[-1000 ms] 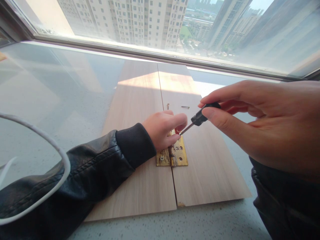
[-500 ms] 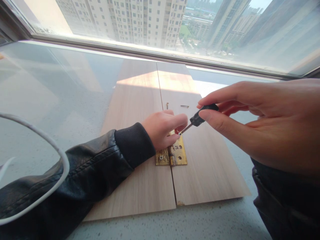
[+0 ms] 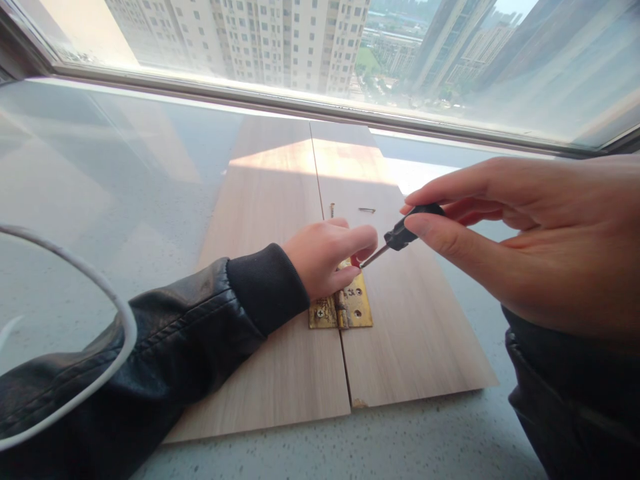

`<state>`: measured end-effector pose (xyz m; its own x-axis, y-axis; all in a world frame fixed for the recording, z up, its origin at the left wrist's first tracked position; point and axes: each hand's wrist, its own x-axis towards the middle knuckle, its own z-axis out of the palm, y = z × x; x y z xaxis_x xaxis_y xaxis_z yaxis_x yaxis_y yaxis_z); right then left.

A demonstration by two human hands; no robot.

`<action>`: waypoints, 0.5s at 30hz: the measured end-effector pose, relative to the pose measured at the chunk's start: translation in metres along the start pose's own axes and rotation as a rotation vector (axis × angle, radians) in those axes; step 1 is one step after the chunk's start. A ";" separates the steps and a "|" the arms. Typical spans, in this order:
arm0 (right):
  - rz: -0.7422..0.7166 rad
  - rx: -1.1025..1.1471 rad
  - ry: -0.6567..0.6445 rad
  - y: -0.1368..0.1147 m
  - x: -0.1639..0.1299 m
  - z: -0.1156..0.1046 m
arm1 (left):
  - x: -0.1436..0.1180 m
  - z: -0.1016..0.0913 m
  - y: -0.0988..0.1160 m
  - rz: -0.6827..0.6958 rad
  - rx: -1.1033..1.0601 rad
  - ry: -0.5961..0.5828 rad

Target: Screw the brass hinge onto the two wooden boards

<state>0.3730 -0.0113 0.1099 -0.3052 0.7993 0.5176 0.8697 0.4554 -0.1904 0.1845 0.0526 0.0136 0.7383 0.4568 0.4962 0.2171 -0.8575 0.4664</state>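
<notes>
My right hand (image 3: 525,233) grips a small screwdriver (image 3: 400,233) by its black handle, between thumb and fingers. Its shaft slants down and left to a screw at the upper part of a brass hinge (image 3: 364,308). Bent over the hinge, my left hand (image 3: 330,257) has thumb and forefinger closed around that screw, which is mostly hidden. The hinge lies across the seam between a left wooden board (image 3: 270,373) and a right wooden board (image 3: 420,347). A cross-head screw (image 3: 321,313) sits in the left leaf; open holes show in the right leaf.
Two loose screws lie beyond my left hand: one screw (image 3: 333,210) near the seam, another screw (image 3: 367,210) on the right board. A white cable (image 3: 113,293) loops over my left sleeve. Behind the speckled countertop (image 3: 165,200) runs a window frame (image 3: 250,100).
My right hand and the screwdriver handle have shifted slightly right, with the tip still at the screw. My left hand stays over the hinge. The whole view has moved a little.
</notes>
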 end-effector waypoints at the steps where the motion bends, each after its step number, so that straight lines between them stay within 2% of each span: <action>1: 0.007 0.006 0.003 0.001 -0.002 0.000 | 0.000 0.000 0.000 0.001 0.002 -0.001; 7: 0.079 0.017 0.036 0.009 -0.013 0.003 | 0.001 -0.001 0.002 -0.010 0.001 -0.024; 15: 0.054 -0.051 0.078 0.014 -0.019 0.002 | 0.002 -0.002 0.004 -0.020 -0.025 -0.021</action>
<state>0.3899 -0.0196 0.0958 -0.2276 0.7886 0.5713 0.9033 0.3901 -0.1787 0.1858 0.0507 0.0175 0.7470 0.4689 0.4713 0.2166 -0.8419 0.4943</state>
